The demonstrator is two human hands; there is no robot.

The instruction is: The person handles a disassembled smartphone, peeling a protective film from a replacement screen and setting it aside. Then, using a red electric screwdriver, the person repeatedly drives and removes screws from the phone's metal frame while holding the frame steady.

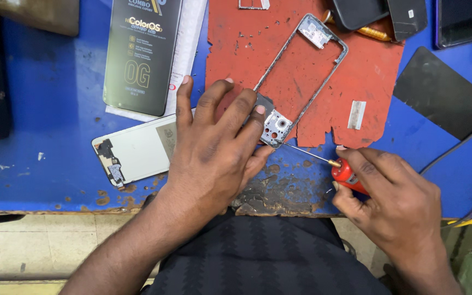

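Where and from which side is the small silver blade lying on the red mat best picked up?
The silver blade lies flat on the red mat, nothing touching it. Probably best pinched across its two long edges, coming straight down from above. Being thin and flat, it may first need one short end tipped up with a fingertip. The right hand is nearer, but holds the red-handled screwdriver.

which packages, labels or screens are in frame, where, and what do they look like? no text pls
Dark display package: top left of centre, tall glossy black rectangle with gold print, on white paper.
White-backed panel: flat under the left hand, pale rectangle, dark connector at one corner.
Dark phones: top right, black rounded slabs, screens off.
Black sheet: right, matte quadrilateral.
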